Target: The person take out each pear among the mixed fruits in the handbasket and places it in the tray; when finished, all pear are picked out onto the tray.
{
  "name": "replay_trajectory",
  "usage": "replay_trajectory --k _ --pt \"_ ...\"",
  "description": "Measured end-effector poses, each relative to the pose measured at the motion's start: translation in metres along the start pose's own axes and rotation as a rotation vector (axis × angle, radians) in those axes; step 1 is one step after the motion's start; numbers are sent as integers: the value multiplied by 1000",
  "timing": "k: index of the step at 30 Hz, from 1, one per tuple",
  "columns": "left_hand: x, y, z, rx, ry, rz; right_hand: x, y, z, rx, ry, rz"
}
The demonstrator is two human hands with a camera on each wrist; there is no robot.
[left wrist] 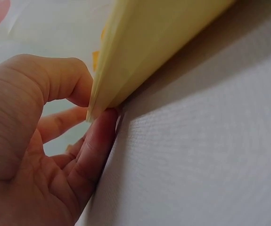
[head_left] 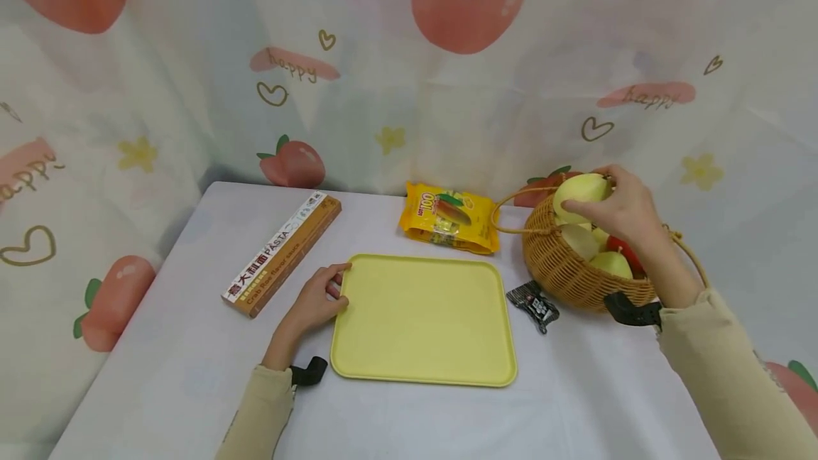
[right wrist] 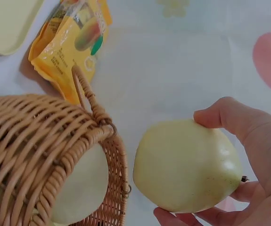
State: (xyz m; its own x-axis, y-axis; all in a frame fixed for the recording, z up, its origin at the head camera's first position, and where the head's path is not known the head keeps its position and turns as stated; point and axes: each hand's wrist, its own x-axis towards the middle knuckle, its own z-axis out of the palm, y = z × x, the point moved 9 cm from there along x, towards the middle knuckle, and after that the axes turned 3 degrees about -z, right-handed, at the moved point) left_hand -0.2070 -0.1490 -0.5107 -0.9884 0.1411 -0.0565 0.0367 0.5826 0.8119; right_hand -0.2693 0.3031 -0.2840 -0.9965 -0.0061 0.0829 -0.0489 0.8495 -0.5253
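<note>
At the left rim of a yellow rectangular tray (head_left: 424, 321), my left hand (head_left: 317, 297) pinches the edge. The left wrist view shows the thumb on the rim of the tray (left wrist: 140, 42) and a fingertip under it. My right hand (head_left: 623, 208) grips a pale yellow-green fruit (head_left: 583, 194) with a dark stem, over a wicker basket (head_left: 562, 268). In the right wrist view, the fruit (right wrist: 187, 165) lies between thumb and fingers, apart from the basket rim. More green fruit (head_left: 611, 264) and a red one (head_left: 625, 253) fill the basket.
A yellow snack bag with a mango picture (head_left: 450, 218) lies behind the tray. Left of the tray is a long pasta box (head_left: 282, 254). A small black packet (head_left: 534, 305) sits between tray and basket. The basket's handles (head_left: 505, 215) stick out; a printed curtain (head_left: 383, 77) hangs behind.
</note>
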Motion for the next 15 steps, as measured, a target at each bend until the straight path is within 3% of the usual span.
replay_trajectory --k 6,15 --pt "1 1 1 9 0 6 -8 -12 7 5 31 -60" --pt "1 1 0 -1 4 16 -17 -34 35 41 43 -144"
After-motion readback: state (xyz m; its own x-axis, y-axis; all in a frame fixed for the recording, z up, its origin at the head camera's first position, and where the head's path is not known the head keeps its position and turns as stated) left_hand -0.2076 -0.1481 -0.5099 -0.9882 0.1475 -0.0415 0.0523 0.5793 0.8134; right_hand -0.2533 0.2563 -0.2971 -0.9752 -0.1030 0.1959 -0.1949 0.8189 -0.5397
